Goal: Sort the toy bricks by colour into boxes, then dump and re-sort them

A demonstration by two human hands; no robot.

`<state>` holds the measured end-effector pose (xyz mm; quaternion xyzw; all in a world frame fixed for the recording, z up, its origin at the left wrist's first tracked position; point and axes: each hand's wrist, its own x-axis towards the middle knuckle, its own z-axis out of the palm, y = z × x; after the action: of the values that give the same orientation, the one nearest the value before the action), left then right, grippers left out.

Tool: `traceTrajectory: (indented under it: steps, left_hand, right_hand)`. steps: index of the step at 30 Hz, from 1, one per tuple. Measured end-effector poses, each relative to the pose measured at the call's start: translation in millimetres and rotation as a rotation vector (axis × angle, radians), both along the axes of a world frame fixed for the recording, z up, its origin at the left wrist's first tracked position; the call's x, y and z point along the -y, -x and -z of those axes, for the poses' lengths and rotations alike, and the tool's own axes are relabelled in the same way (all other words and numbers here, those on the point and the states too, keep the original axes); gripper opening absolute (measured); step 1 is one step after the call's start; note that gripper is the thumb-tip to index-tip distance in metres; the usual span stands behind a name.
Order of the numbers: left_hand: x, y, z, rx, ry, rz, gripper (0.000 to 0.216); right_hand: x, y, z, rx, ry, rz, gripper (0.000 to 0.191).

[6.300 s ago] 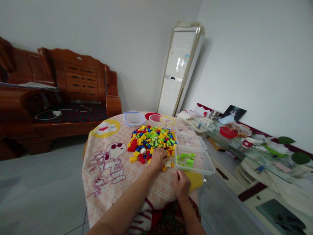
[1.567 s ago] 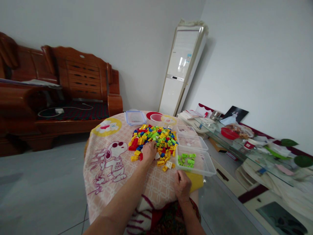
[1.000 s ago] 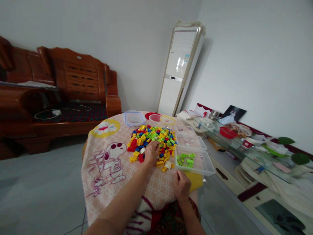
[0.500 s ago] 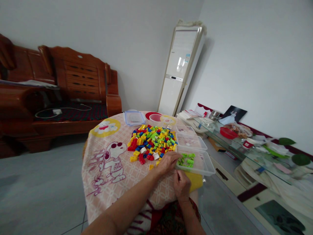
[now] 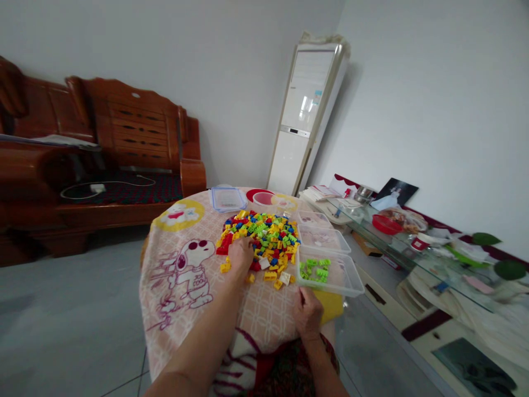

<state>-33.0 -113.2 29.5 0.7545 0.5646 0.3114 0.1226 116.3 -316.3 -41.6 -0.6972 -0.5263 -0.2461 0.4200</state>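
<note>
A heap of small red, yellow, green and blue bricks [image 5: 264, 237] lies on a round table under a pink cartoon cloth [image 5: 185, 275]. My left hand [image 5: 240, 253] rests palm down on the heap's near left edge, fingers curled among the bricks; what they hold is hidden. My right hand [image 5: 308, 314] sits at the table's near edge, fingers closed, just below a clear plastic tray [image 5: 343, 284] with several green bricks [image 5: 314, 270] in it.
Two more clear trays [image 5: 322, 238] stand behind the first. A clear lid [image 5: 226, 198] and a red-and-white round container [image 5: 260, 197] lie at the far edge. A wooden sofa [image 5: 103, 160] is at left, a standing air conditioner [image 5: 303, 116] behind, a cluttered glass shelf [image 5: 405, 231] at right.
My left hand has moved from the green-brick tray's left rim back left onto the near left side of the heap. My right hand has stayed put.
</note>
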Motion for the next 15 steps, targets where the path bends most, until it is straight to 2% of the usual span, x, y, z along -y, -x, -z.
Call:
traceTrajectory:
  steps: [6, 15]
  left_hand:
    - [-1.2, 1.3, 1.6, -0.162, -0.015, -0.035, 0.036]
    - [-3.4, 0.0, 2.9, -0.13, 0.0, -0.06, 0.032]
  right_hand:
    - [-0.8, -1.0, 3.2, -0.015, 0.0, -0.006, 0.036]
    - [-0.8, -1.0, 3.4, -0.007, -0.006, -0.011, 0.036]
